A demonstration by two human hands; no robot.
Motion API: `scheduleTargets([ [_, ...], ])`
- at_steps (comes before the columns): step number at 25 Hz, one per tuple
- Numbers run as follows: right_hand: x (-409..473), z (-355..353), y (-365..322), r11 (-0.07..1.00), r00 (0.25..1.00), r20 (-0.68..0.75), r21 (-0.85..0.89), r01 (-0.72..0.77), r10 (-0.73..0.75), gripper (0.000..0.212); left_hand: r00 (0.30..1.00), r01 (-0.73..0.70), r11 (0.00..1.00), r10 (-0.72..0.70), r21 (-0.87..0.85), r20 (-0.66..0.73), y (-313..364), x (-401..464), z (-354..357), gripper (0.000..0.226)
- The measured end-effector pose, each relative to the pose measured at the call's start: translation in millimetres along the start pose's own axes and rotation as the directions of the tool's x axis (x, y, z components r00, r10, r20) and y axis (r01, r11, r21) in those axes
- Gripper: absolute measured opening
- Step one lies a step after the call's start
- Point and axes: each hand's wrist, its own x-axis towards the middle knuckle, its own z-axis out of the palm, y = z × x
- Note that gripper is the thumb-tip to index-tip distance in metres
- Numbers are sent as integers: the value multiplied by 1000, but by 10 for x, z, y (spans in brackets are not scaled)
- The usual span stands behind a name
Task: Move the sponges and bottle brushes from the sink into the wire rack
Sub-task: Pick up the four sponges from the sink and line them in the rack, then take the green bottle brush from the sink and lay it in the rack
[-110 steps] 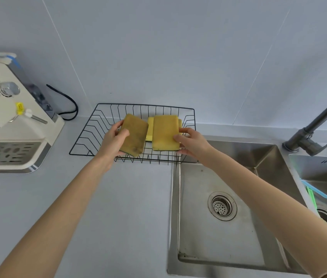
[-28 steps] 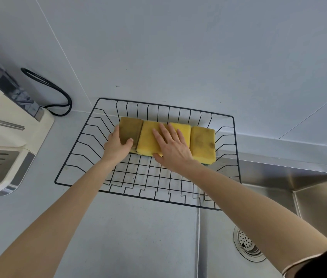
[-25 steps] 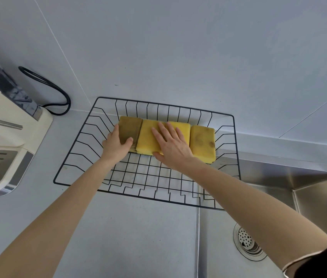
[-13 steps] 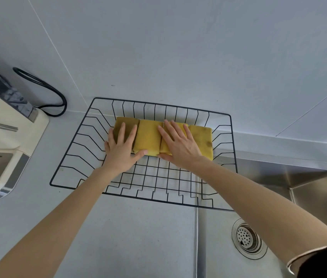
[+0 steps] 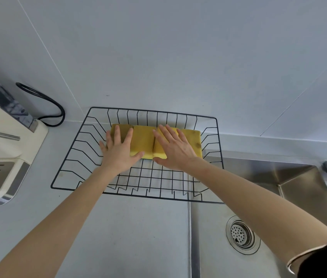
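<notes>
Four sponges (image 5: 142,142) now sit side by side in a tidy row along the far half of the wire rack (image 5: 72,155), edges touching, filling the stretch from about eleven o'clock to one o'clock as I look over the person's shoulder. A second ago the left hand (image 5: 118,152) was curled around the near corner of the darkest sponge at the left end, and the right hand (image 5: 173,150) lay across the middle pair; since then both have flattened out. The left palm rests on the leftmost sponge with fingers straight and spread, thumb reaching towards the second one. The right palm lies flat over the third sponge and part of the fourth, fingers likewise straight. Neither hand is gripping anything; they are pressing and squaring the row. A few seconds back two of these sponges were in the hands above the rack, so that delivery is done.

My reading is that the sponge half of the job is finished, or near enough. The sink (image 5: 279,181), off at four o'clock, shows only its bare steel and the drain (image 5: 242,235) in this view, and I can see no bottle brushes anywhere just now. They would be the remaining work, and the near half of the rack has room for them.
</notes>
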Motion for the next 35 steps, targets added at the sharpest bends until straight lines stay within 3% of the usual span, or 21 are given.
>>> scheduleTargets([
  [14,-967,-727,187,992,975,-192,76,-96,109,68,971,-162,985,169,59,-166,762,-718,-630,98],
  [22,-1855,-841,469,970,939,-249,116,-216,239,69,953,-237,955,265,179,-150,1307,-1271,-654,98],
  [35,-3065,-616,1211,914,900,-172,149,-377,400,72,941,-321,932,333,167,-51,2326,-1979,-174,95],
])
